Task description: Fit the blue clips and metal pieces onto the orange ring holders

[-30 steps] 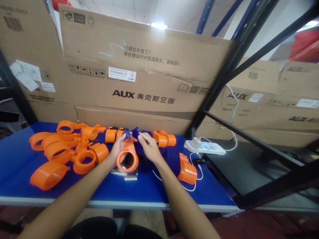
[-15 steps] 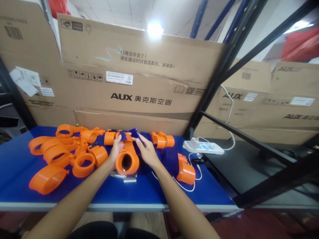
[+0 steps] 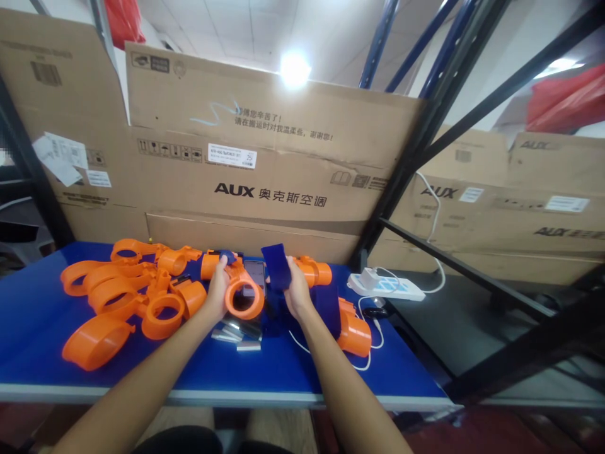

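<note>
At centre of the head view, the left hand [image 3: 218,289] has its fingers closed around an orange ringed part [image 3: 241,277]. Just right of it, the right hand [image 3: 297,291] grips a dark blue flat piece [image 3: 276,266]. Other orange parts [image 3: 97,343] lie at centre-left.

The left forearm [image 3: 172,359] and right forearm [image 3: 343,372] reached forward, angled inward — left hand [image 3: 218,290] gripping, right hand [image 3: 297,291] gripping too, the two apart.
</note>
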### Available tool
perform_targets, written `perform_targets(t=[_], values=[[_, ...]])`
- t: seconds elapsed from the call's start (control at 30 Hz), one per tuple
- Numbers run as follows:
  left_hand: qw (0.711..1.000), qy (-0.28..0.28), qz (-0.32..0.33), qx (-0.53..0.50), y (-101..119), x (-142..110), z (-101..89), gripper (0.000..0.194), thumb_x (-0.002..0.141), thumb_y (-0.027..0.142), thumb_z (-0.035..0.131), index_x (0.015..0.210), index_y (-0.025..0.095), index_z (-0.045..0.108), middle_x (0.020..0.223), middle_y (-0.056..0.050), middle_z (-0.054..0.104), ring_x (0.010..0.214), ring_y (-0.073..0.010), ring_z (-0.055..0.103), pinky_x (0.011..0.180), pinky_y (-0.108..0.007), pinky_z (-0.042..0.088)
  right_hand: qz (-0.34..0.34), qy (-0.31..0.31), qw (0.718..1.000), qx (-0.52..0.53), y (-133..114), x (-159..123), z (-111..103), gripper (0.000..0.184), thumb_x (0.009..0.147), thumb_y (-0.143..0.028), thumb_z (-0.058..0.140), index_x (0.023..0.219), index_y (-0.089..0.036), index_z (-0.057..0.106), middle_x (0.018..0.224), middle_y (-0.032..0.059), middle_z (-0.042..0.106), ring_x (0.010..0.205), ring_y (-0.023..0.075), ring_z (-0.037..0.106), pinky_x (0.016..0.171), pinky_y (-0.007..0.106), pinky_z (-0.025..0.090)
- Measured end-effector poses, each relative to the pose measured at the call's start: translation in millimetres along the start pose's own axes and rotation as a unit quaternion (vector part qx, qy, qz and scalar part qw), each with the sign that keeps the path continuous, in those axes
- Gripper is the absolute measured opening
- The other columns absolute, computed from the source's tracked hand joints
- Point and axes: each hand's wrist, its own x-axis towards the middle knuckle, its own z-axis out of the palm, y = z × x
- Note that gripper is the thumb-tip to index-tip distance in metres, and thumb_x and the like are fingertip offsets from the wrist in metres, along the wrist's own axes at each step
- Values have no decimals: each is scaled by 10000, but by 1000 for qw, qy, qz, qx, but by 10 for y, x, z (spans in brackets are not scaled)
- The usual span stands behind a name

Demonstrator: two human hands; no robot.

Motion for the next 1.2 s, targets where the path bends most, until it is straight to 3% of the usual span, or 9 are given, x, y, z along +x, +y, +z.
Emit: perform_targets(t=[0.13, 0.27, 0.5, 0.77, 1.2], values=[[997, 2, 59, 48, -39, -4, -25, 377, 768, 379, 816, 1035, 200, 618, 863, -4, 711, 722, -155, 688, 717, -278, 523, -57, -6, 997, -46, -17, -4, 3, 509, 902, -648, 568, 1149, -223, 701, 1157, 78, 751, 1029, 277, 705, 929, 423, 567], [996, -9, 60, 71, -40, -18, -30, 368, 734, 309, 843, 1007, 195, 625, 893, -23, 719, 769, -174, 699, 786, -327, 539, -110, -19, 990, -91, -60, -18, -24, 478, 834, -530, 734, 1217, -248, 686, 1249, 81, 717, 1195, 283, 644, 1069, 453, 494], [994, -27, 56, 94, -28, -51, -28, 373, 721, 311, 851, 1018, 203, 654, 967, -31, 724, 822, -176, 689, 805, -331, 540, -148, -48, 981, -119, -145, -48, -55, 396, 832, -446, 770, 1170, -249, 710, 1231, 76, 722, 1192, 266, 647, 1079, 445, 481], [993, -38, 45, 106, -31, -86, -8, 372, 735, 327, 841, 1045, 212, 670, 1004, -37, 721, 864, -188, 691, 708, -277, 512, -134, -87, 977, -140, -197, -83, -68, 346, 835, -455, 759, 1107, -243, 740, 1154, 66, 751, 1108, 274, 683, 1026, 453, 515], [990, -46, 64, 117, -30, -91, -8, 343, 753, 325, 832, 1037, 205, 681, 1031, -45, 706, 857, -182, 675, 727, -289, 529, -137, -87, 973, -162, -195, -117, -42, 316, 852, -436, 748, 1105, -248, 739, 1166, 63, 747, 1116, 268, 678, 1025, 440, 506]])
